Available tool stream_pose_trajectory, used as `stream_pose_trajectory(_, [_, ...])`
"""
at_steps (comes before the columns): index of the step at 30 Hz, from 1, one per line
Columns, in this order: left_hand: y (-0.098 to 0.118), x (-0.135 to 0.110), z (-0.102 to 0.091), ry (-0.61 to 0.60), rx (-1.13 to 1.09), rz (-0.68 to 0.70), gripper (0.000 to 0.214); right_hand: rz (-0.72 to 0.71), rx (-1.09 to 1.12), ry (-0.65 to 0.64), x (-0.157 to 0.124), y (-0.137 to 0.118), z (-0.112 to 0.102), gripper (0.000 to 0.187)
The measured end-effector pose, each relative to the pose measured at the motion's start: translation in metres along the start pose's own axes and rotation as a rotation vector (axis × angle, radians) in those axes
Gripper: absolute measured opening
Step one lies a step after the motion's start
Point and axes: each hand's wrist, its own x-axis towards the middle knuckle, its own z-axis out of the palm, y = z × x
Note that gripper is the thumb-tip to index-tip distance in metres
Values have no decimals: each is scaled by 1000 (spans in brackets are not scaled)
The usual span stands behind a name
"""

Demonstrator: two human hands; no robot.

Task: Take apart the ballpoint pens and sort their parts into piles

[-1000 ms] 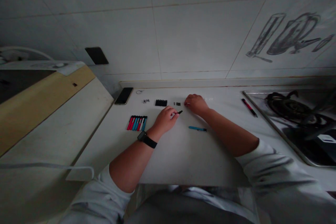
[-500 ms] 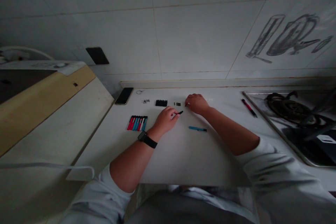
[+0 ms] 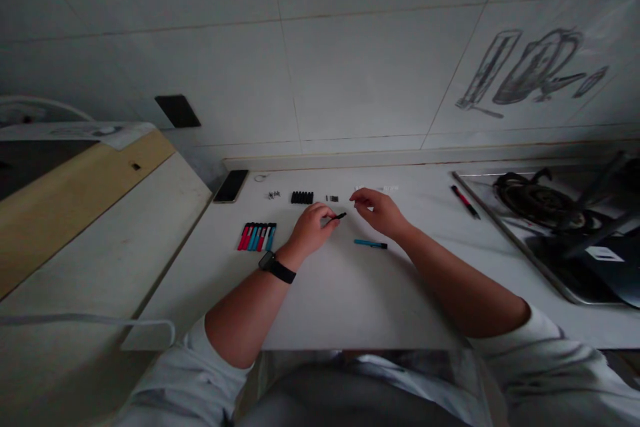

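Observation:
My left hand (image 3: pixel 309 232) is closed in a pinch on a small black pen part (image 3: pixel 341 215), which points to the right. Just beyond its tip, my right hand (image 3: pixel 381 211) has thumb and forefinger close together; a tiny dark speck shows at the fingertips, too small to name. A blue pen barrel with a black end (image 3: pixel 369 243) lies below the right hand. Small dark pieces (image 3: pixel 333 199) rest behind the left hand, beside a row of black ribbed parts (image 3: pixel 302 197). Left of the wrist is a neat row of red, blue and white pen barrels (image 3: pixel 257 237).
Small metal bits (image 3: pixel 273 195) and a thin ring (image 3: pixel 261 178) lie near a phone (image 3: pixel 231 186) at the back left. A red and black pen (image 3: pixel 465 202) lies by the gas stove (image 3: pixel 530 207) on the right. A wooden-edged cabinet (image 3: pixel 120 173) stands left of the white counter (image 3: pixel 340 313).
My right hand has lifted slightly from the counter and turned, its fingertips now nearer the black part. My left hand keeps its pinch. The whole view has shifted a little.

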Motion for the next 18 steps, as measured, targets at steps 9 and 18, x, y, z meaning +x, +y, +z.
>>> stream_pose_trajectory(9, [4, 0, -3, -7, -19, 8, 8, 167, 317, 31, -16, 11, 26, 22])
stream_pose_trajectory(18, [4, -2, -2, -10, -28, 31, 7, 162, 229, 55, -18, 12, 26, 23])
